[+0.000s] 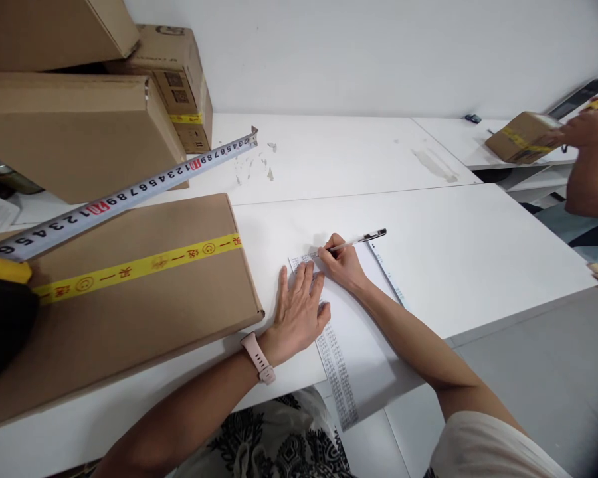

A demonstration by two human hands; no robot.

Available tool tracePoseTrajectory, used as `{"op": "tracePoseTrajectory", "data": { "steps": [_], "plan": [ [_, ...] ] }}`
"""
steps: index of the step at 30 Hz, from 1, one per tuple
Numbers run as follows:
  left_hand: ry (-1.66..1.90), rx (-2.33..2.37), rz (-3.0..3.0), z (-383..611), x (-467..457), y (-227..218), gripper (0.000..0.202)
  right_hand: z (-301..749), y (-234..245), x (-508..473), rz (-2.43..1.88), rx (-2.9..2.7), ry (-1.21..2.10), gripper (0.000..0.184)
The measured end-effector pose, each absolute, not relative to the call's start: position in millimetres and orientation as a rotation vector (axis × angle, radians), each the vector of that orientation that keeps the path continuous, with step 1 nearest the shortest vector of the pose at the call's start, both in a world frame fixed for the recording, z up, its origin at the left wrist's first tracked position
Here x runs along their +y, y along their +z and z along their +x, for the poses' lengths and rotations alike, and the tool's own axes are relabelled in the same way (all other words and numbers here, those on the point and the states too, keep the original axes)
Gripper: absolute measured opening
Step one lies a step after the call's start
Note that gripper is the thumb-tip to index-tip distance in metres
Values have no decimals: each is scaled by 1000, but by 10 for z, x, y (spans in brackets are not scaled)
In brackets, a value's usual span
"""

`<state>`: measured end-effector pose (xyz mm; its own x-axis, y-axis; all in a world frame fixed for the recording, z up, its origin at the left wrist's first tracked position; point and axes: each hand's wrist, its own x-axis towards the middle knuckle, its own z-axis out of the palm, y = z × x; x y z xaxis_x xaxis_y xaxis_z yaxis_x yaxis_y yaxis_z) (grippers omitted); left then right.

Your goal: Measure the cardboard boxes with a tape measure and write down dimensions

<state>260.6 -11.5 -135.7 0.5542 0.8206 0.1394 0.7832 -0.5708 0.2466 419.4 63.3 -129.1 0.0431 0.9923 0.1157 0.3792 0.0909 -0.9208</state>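
Note:
My right hand [345, 264] grips a black-capped pen [363, 238], its tip end down at the top of a sheet of paper [363, 345]. Columns of small writing run along the sheet's left side, and its lower end hangs past the table edge. My left hand [301, 305] lies flat with fingers extended over the paper's upper left edge, a pink watch band on the wrist. Just left of it is a cardboard box [179, 299] sealed with yellow printed tape. Across that box stretches the extended blade of a tape measure [124, 197], its yellow and black case at the far left.
More cardboard boxes [80, 133] are stacked at the back left against the white wall. The white table [458, 245] runs to the right. At the far right another person's hand [591, 126] is beside a small taped box [523, 137].

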Motion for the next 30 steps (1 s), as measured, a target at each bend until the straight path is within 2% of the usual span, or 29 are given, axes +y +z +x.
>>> {"op": "tracePoseTrajectory", "data": {
  "steps": [30],
  "plan": [
    [354, 1361, 2622, 2604, -116, -1341, 57, 4204, -1293, 643, -1453, -1476, 870, 22]
  ]
}}
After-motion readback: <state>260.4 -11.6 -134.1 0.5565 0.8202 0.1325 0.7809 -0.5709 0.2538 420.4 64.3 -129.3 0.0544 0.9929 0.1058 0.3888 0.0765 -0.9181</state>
